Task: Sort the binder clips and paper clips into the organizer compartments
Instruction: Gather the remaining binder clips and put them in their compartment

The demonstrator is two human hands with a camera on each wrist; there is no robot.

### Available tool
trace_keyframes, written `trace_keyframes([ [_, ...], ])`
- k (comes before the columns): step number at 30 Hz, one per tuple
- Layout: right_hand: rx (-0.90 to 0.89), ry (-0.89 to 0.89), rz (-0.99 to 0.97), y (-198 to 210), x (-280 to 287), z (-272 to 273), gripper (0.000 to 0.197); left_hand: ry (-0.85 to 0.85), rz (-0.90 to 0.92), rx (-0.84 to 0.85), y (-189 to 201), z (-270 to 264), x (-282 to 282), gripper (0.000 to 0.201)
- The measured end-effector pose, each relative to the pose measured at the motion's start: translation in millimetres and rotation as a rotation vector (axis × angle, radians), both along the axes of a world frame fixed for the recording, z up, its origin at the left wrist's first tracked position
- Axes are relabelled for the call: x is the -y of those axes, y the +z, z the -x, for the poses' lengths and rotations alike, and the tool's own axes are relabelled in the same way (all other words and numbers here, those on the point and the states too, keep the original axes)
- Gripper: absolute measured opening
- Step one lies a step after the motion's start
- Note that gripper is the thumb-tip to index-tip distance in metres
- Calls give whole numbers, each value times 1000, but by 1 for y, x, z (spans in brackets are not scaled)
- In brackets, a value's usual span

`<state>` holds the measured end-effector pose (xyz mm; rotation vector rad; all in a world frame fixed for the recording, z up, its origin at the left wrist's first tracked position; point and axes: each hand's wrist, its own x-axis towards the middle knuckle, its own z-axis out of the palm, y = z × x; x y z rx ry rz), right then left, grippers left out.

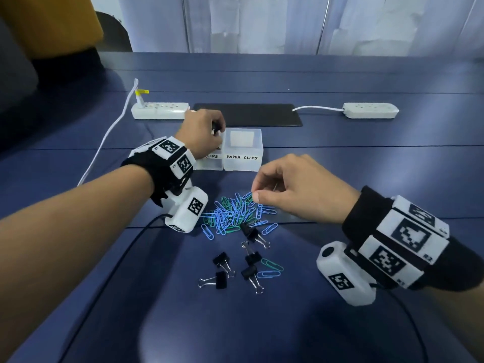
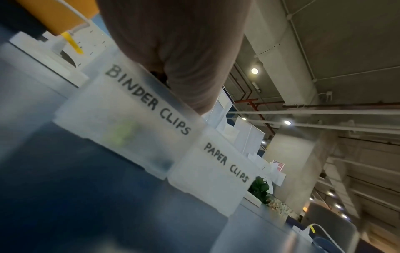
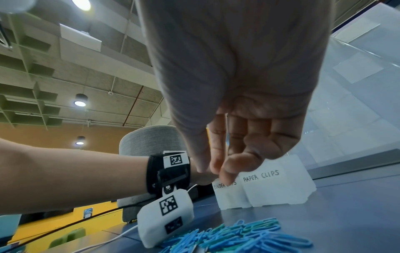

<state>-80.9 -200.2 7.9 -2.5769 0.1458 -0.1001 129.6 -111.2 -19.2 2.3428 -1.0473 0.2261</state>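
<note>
The bench (image 1: 340, 179) carries the organizer (image 1: 242, 150). Left hand (image 1: 203, 133) hovers over its BINDER CLIPS side, fingers curled on a binder clip (image 1: 214, 128) — likely dropping it. Right hand (image 1: 296, 187), nearer than the organizer, fingers pinched over the paper clips (image 1: 233, 214) — contents unclear. 6 binder clips remain.

Even indoor light, soft wide-angle pictures

Ceiling lamps (image 3: 79, 103) glow overhead; the blue table (image 1: 340, 179) carries pale glare at lower centre, the left-wrist view blurs at lower left, and edges bow.
</note>
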Motion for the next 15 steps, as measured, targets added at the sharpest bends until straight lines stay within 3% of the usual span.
trace_keyframes([
  [15, 29, -36, 41, 1, 5, -4, 11, 59, -9, -170, 0, 11, -9, 26],
])
